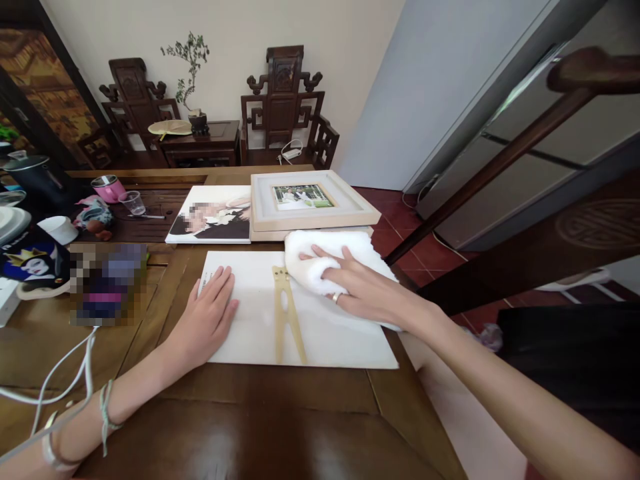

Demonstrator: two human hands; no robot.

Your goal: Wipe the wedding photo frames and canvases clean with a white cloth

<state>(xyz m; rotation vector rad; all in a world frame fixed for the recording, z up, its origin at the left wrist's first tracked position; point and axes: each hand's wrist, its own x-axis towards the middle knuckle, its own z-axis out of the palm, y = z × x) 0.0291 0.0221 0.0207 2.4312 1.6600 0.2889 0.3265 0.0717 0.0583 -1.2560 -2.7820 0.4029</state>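
A white flat panel (245, 333) lies on the wooden table, with a beige A-shaped easel leg (279, 313) hinged on its upturned side. My left hand (210, 320) rests flat on the panel's left edge, fingers stretched out, beside a small barcode. Bunched under my right hand (365, 287) is a white cloth (375, 257), which covers the panel's upper right part. A fold of the cloth loops around my fingers, and a ring shows on one of them. The panel's underside is hidden.
Behind the panel lie a framed photo (315, 177) and a photo print (215, 223). At left are a phone (113, 287) with white cables, a patterned mug (35, 257), a pink cup (109, 190) and a black kettle (37, 177). A wooden chair (500, 253) stands at right.
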